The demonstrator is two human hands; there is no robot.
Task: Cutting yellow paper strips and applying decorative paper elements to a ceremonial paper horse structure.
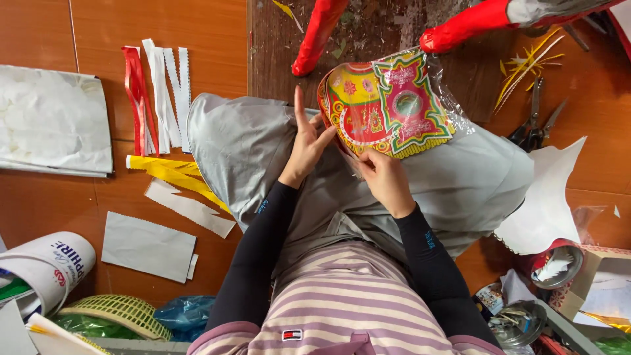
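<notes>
Left hand (pixel 307 146): grip released, fingers spread, fingertips touching the left edge of the decorated paper stack (pixel 384 105). Right hand (pixel 384 179): grip grasping the stack's near edge. The stack rests over the lap, clear wrapper (pixel 452 98) on its right. Scissors (pixel 536 128) lie far right on the floor.

I see bare grey cloth over my knee (pixel 236 151) free to my left; red, white and yellow paper strips (pixel 161 98) crowd the floor beyond, metal scissors (pixel 536 128) block right.

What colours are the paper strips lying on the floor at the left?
Red, white and yellow paper strips, seen best in the head view.
</notes>
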